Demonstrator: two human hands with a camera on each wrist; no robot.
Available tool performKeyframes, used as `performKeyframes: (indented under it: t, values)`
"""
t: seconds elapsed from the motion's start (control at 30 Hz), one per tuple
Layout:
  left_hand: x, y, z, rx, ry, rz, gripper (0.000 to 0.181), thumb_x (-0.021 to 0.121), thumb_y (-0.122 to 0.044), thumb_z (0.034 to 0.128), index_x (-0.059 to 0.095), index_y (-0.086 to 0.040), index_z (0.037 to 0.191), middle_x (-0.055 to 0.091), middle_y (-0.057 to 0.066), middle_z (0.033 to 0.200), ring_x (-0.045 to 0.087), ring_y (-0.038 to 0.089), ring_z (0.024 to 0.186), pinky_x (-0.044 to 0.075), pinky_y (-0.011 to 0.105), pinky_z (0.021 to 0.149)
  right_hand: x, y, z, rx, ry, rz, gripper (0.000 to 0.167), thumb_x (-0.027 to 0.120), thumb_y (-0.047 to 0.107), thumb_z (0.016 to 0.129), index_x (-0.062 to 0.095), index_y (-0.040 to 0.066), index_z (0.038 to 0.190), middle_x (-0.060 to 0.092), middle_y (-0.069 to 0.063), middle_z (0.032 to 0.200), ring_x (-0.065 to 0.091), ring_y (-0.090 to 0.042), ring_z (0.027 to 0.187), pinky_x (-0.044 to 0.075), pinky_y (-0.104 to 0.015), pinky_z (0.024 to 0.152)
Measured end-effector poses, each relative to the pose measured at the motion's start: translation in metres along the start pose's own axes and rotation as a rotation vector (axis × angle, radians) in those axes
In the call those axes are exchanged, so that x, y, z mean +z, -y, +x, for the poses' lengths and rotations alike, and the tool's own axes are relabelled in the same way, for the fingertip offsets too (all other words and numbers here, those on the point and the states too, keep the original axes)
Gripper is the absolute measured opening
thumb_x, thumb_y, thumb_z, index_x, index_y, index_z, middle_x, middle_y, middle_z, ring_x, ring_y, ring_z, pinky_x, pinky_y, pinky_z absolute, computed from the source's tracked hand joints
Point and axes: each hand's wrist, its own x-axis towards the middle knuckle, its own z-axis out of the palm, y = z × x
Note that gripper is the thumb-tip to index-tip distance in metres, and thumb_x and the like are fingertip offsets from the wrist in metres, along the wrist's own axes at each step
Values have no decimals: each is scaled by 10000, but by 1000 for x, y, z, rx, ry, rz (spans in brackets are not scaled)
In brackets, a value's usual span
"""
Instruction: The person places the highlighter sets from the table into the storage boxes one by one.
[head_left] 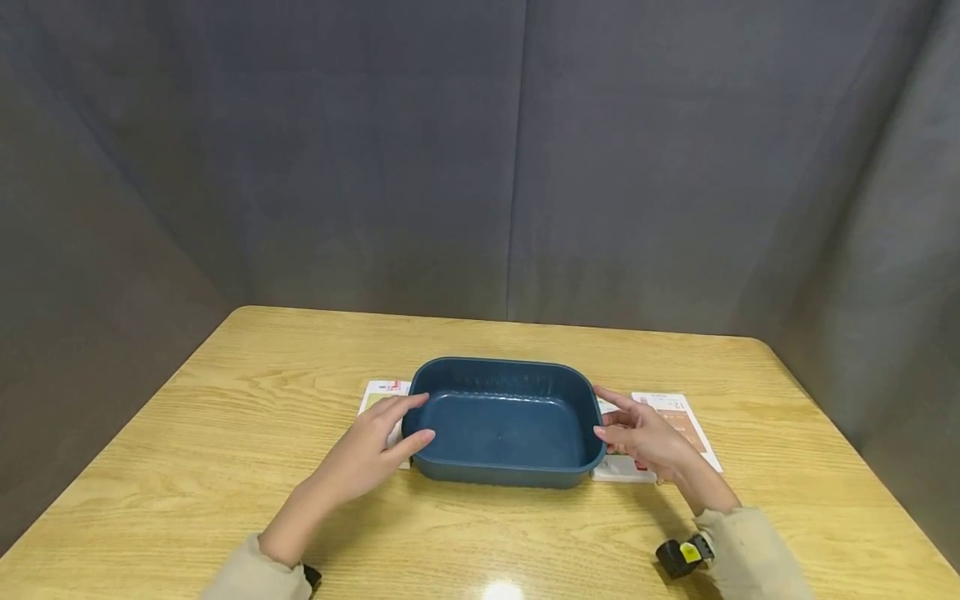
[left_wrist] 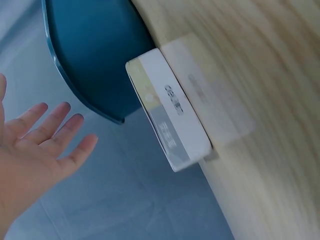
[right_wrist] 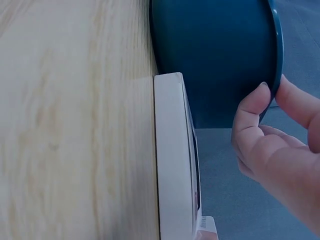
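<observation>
Sleeves [head_left: 251, 575] closest, two of them, stretching out over the worktop [head_left: 480, 533]! On to the tub [head_left: 498, 433], apparently down on the worktop between one left box [left_wrist: 167, 107] and the right boxes [head_left: 684, 425]. Left hand [head_left: 367, 450] spread wide, gripping nothing; contact with the tub too close to call. Right hand [head_left: 641, 433] pinching the rim [right_wrist: 279, 47], thumb against fingers. Done, by the look of it: tub upright, ungripped on the left. Remaining, probably: freeing the right side; nothing inside yet. Counting up: one tub, two hands, one box left, at least two right, partly hidden.
</observation>
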Motion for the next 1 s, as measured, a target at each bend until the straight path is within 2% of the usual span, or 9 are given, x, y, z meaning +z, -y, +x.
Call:
performKeyframes:
  t: [0.07,0.13,0.2,0.33,0.7,1.0]
  values:
    - [-4,3,-1,-6,-5,0,565,502,-468,873,468,-99,1299,458,66,1288,377,261,1206,339,459,929,0,0,0,-12,9,27,689,571,53,869,152,-20,1412,434,-96,895,520,-152,691,430,-209,535]
    - [-7,6,-2,-11,-15,8,555,510,-452,875,474,-88,1292,461,75,1283,379,270,1203,336,466,927,1,1,0,-27,22,55,688,559,27,871,134,-35,1409,437,-92,884,506,-129,694,466,-241,631]
    - [-11,11,-4,-16,-26,20,549,517,-438,877,480,-71,1284,464,84,1279,387,277,1194,345,467,918,1,0,0,-32,32,76,688,551,11,871,124,-38,1409,441,-89,877,499,-120,695,472,-258,662]
    - [-17,20,-7,-21,-49,48,535,522,-413,883,483,-55,1278,475,98,1264,396,285,1183,342,474,918,2,0,1,-34,44,94,696,549,5,870,112,-38,1410,442,-89,870,499,-120,697,472,-254,654]
    - [-27,36,-10,-50,-59,82,506,503,-365,907,479,-5,1262,491,164,1225,408,347,1156,334,513,907,2,-3,0,-28,58,162,719,555,2,866,84,-49,1407,443,-61,843,498,-103,689,467,-246,650]
    - [-28,47,-8,-72,-48,-21,455,479,-257,934,458,76,1244,471,235,1229,425,364,1137,399,486,847,1,-3,1,-22,49,166,717,556,0,865,91,-42,1409,451,-57,832,500,-104,676,465,-247,644]
